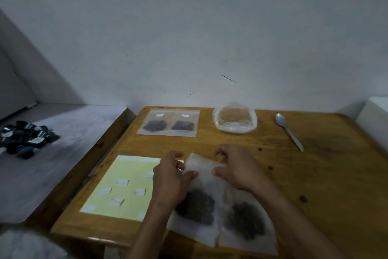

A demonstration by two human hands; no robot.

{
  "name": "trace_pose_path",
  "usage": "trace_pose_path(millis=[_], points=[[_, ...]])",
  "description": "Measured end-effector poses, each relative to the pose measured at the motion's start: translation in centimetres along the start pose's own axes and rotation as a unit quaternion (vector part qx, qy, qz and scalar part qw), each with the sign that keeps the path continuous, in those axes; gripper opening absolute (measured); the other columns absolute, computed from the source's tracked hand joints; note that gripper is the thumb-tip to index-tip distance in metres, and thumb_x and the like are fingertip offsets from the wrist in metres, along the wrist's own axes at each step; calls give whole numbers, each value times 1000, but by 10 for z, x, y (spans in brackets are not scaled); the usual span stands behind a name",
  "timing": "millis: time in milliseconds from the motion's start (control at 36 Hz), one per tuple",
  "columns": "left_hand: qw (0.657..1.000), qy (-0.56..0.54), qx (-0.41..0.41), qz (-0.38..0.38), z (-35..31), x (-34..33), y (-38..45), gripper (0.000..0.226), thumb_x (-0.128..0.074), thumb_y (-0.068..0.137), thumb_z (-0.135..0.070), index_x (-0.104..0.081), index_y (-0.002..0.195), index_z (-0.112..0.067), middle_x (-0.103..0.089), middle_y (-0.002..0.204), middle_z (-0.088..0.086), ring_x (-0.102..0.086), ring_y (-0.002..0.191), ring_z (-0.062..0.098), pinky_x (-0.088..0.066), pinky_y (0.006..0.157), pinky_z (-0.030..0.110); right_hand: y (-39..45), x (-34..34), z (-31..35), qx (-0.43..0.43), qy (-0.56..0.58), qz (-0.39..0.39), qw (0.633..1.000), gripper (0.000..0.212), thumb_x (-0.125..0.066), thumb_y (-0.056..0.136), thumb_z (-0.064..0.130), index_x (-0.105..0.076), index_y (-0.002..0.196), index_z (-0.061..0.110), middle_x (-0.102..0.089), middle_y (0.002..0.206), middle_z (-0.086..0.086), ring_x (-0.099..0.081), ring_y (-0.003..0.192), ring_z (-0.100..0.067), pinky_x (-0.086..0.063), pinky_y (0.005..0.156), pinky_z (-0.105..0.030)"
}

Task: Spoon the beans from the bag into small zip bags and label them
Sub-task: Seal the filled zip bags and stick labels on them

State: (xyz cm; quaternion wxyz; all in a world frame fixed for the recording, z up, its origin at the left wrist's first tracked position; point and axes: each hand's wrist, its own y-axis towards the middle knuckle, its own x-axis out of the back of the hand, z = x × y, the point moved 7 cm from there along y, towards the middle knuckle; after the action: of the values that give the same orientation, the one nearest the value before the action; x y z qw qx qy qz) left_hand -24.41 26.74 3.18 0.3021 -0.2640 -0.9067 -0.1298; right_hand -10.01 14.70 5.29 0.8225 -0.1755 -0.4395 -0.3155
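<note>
Hands (204,169) pinching bean-filled zip bag (199,195) top, two labelled filled bags (168,123) behind, big bag (234,120) nearly empty

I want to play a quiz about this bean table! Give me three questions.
1. True or false: the white plastic spoon lies untouched on the wooden table.
2. How many labelled small clear zip bags of dark beans lie at the table's far edge?
3. Which hands pinch the top of the near-left clear bean bag? A left hand only; B right hand only; C both.

Key: 1 true; 2 two; 3 C.
</note>
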Motion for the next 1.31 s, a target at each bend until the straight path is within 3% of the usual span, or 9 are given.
trace_pose_path(millis=[167, 333, 444, 611, 806, 944, 1111, 1194, 1306], points=[[981, -187, 21, 36, -1, 11, -5, 22, -78, 82, -4, -74, 88, -25, -75, 74, -10, -71, 74, 7, -55, 65, 19, 5, 0, 4, 28, 78, 3, 997, 30, -78, 83, 34, -69, 111, 27, -66, 109, 11, -59, 98, -7, -50, 81, -26], [930, -351, 103, 30, 10, 44, -12, 10, -69, 88, -1, -75, 92, -7, -75, 86, 13, -69, 78, 22, -60, 75, 43, 13, -2, 21, 7, 362, 46, 931, 28, -83, 79, 15, -70, 104, 19, -68, 90, -2, -64, 79, -11, -51, 64, -19], [896, -423, 135, 22, 21, 68, -15, 10, -64, 90, 0, -72, 89, -7, -75, 84, 9, -72, 75, 22, -58, 63, 34, 17, -19, 51, -14, 467, 102, 879, 32, -79, 83, 12, -67, 113, 16, -75, 96, -10, -68, 80, -17, -56, 67, -31], [856, -493, 156, 5, 37, 97, -26, 9, -65, 89, -12, -72, 93, -7, -73, 85, 10, -71, 72, 19, -59, 61, 33, 17, -46, 107, -4, 550, 110, 828, 24, -80, 78, 0, -69, 99, 6, -75, 83, -12, -71, 69, -17, -55, 57, -26], [853, -480, 200, -46, 72, 130, -38, 26, -60, 95, -21, -69, 105, 1, -76, 100, 19, -76, 86, 31, -61, 57, 38, 12, -69, 153, 44, 475, 119, 871, 22, -81, 82, 12, -67, 97, 4, -76, 82, -14, -74, 70, -22, -60, 61, -30], [846, -458, 221, -158, 110, 166, -46, 26, -63, 95, -21, -70, 100, 3, -76, 94, 19, -75, 79, 30, -62, 58, 41, 13, -82, 147, 115, 153, 67, 979, 33, -70, 91, 34, -69, 76, 5, -71, 73, -10, -66, 64, -15, -50, 56, -29], [834, -465, 206, -213, 125, 183, -42, 18, -66, 94, -18, -70, 87, -2, -77, 78, 10, -75, 71, 24, -58, 49, 34, 11, -114, 131, 72, -64, 128, 987, 43, -66, 86, 51, -69, 67, 13, -64, 58, 4, -64, 63, -23, -53, 75, -38], [834, -473, 197, -206, 119, 182, -40, 17, -63, 96, -15, -68, 85, -2, -75, 69, 7, -74, 62, 18, -59, 49, 34, 10, -121, 131, 57, -96, 129, 985, 39, -65, 80, 60, -58, 75, 22, -57, 69, 6, -66, 80, -24, -46, 99, -49], [838, -468, 195, -201, 118, 181, -35, 18, -63, 95, -15, -68, 84, -2, -76, 70, 6, -75, 64, 18, -60, 50, 37, 10, -126, 132, 48, -92, 138, 985, 39, -69, 77, 61, -56, 78, 24, -58, 73, 5, -69, 87, -24, -41, 102, -50]])
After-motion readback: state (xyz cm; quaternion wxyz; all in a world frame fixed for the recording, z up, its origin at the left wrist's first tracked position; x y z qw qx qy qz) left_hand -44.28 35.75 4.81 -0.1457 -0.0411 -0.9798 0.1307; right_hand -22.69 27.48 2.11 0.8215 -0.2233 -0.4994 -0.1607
